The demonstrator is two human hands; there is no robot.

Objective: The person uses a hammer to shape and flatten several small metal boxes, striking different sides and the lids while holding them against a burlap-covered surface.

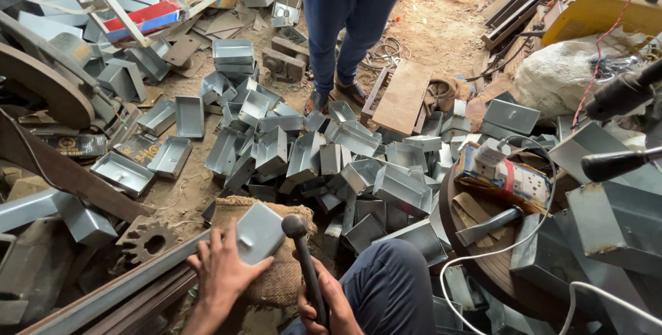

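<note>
Left hand (222,271) pressed flat, fingers spread, on a grey sheet-metal box (256,233) lying on a burlap-covered block (279,281) at the near edge of the dirt floor (427,28), beside a long steel bar (110,292). Right hand (329,304) wrapped around the handle of a ball-headed hammer (301,247), head poised just beside the box's right edge. Best done, by the look of it, with the box kept pinned, fingers well back from the struck edge, and short, square blows. Heaped beyond: a pile of finished metal boxes (324,163), a gear wheel (146,240), and a bystander's legs (348,25).
</note>
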